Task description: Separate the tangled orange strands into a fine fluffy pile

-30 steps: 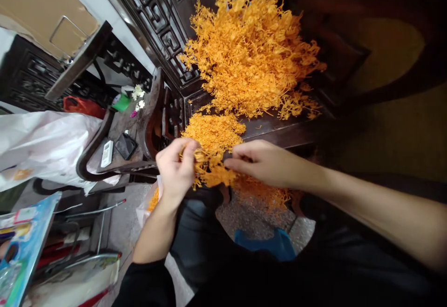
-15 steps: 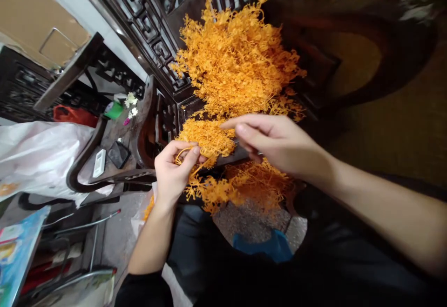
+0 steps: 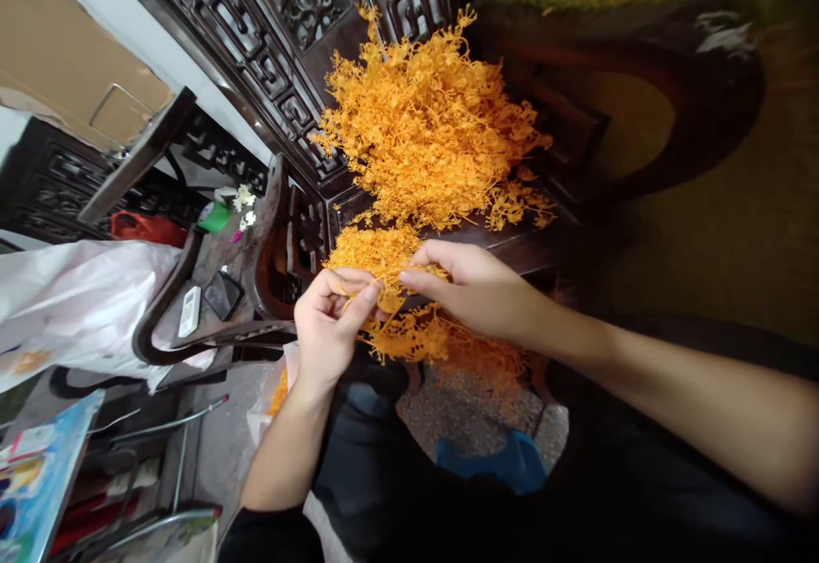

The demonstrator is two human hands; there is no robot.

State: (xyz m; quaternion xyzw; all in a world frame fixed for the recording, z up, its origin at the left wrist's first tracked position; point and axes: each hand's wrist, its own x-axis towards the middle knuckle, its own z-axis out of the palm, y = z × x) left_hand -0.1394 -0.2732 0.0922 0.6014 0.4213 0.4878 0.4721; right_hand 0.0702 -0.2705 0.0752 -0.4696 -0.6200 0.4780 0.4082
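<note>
My left hand (image 3: 331, 311) is closed in a pinch on a thin orange strand, part of which loops out past the fingertips. Just to its right, my right hand (image 3: 470, 288) has thumb and fingers together around a small orange sprig, mostly hidden by the fingers. Behind both hands lies a low pile of small orange pieces (image 3: 371, 247). A big heap of branching orange artificial sprigs (image 3: 428, 132) rises farther back on a dark wooden chair (image 3: 531, 247). Below the hands hang more orange sprigs (image 3: 409, 337), over my lap.
On the left, a carved wooden chair (image 3: 208, 290) carries a white remote-like device (image 3: 190, 311), a black square object (image 3: 223, 293) and a green roll (image 3: 216, 217). White plastic sheeting (image 3: 83, 290) drapes beside it. A blue stool-like object (image 3: 492, 459) is on the floor.
My right hand has come down and left, closer to my left hand, and its fingers have closed on an orange piece. The loop in my left hand now shows less. The view has shifted slightly.
</note>
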